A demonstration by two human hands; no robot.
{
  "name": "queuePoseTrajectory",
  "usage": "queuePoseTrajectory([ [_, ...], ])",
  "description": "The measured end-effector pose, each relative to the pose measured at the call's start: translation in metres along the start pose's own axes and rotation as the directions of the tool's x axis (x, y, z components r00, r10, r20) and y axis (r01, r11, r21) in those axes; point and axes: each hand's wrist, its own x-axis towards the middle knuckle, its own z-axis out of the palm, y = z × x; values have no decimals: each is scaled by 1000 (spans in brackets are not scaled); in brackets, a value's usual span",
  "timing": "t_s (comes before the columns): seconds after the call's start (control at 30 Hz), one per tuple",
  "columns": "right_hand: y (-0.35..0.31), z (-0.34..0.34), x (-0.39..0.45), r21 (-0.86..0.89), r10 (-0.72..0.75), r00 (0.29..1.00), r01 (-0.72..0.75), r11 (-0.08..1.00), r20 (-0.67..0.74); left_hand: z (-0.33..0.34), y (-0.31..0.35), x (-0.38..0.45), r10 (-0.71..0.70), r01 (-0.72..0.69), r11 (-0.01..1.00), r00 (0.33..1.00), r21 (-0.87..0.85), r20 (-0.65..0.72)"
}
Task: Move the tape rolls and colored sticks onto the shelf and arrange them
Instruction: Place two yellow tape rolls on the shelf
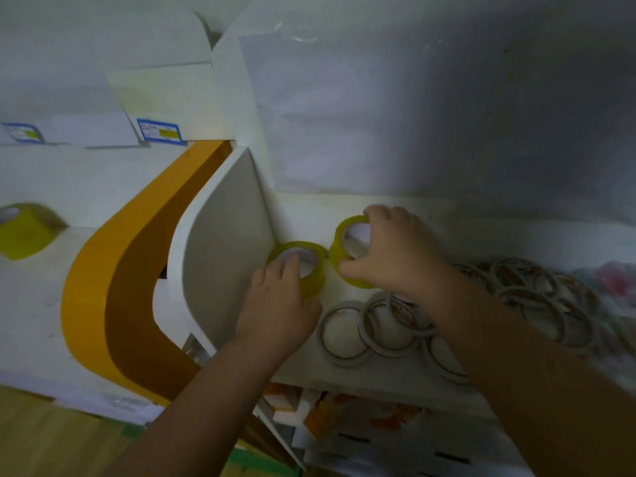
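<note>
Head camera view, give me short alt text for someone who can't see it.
Two hands set yellow tape rolls on a white shelf: the left hand grips one roll beside a curved white divider, the right hand grips another. Thin whitish tape rings lie nearer.

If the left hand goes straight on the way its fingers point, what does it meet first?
Probably the white back wall of the shelf. The left hand already holds a yellow tape roll; beyond it the shelf board looks free, though depth is unclear.

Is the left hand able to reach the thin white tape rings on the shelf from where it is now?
Probably yes. The left hand holds a yellow tape roll, and the thin white tape rings lie just beside it on the shelf with nothing between. It would have to let go of the roll first.
</note>
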Motion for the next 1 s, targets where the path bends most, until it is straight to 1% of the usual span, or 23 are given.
queuePoseTrajectory([
  [0.1, 6, -11, -10, 106, 7, 999, -4, 994, -32, 11, 5, 30, -67, 67, 989, 998, 134, -11],
  [0.13, 8, -14, -15, 134, 16, 999, -9, 991, -47, 14, 7, 38, -104, 102, 980, 995, 170, 8],
  [0.2, 16, -20, -26, 169, 24, 997, -13, 986, -68, 20, 8, 52, -175, 146, 955, 980, 258, 92],
  [0.27, 25, -25, -39, 177, 28, 996, -13, 984, -83, 24, 7, 60, -203, 130, 922, 965, 365, 168],
  [0.3, 30, -28, -44, 179, 27, 996, -11, 984, -86, 25, 6, 63, -196, 106, 904, 964, 414, 181],
  [0.4, 47, -32, -56, 137, 8, 996, 4, 991, -90, 24, 4, 66, -152, 51, 867, 975, 495, 165],
  [0.5, 64, -32, -62, 115, 11, 992, 4, 993, -129, 20, 3, 65, -144, 57, 898, 975, 436, 168],
  [0.57, 72, -32, -68, 130, 18, 992, -1, 992, -128, 18, 2, 61, -170, 85, 924, 964, 373, 203],
  [0.7, 86, -28, -77, 142, 16, 991, 3, 990, -131, 16, 4, 51, -201, 123, 944, 950, 307, 238],
  [0.8, 91, -25, -82, 136, 13, 989, 7, 991, -146, 15, 10, 40, -223, 176, 965, 941, 195, 256],
  [0.9, 92, -23, -88, 209, -19, 985, 55, 976, -171, 8, 16, 23, -201, 176, 973, 964, 151, 172],
  [1.0, 88, -19, -92, 277, -53, 982, 102, 955, -180, -7, 21, 3, -116, 103, 976, 991, 194, 59],
])
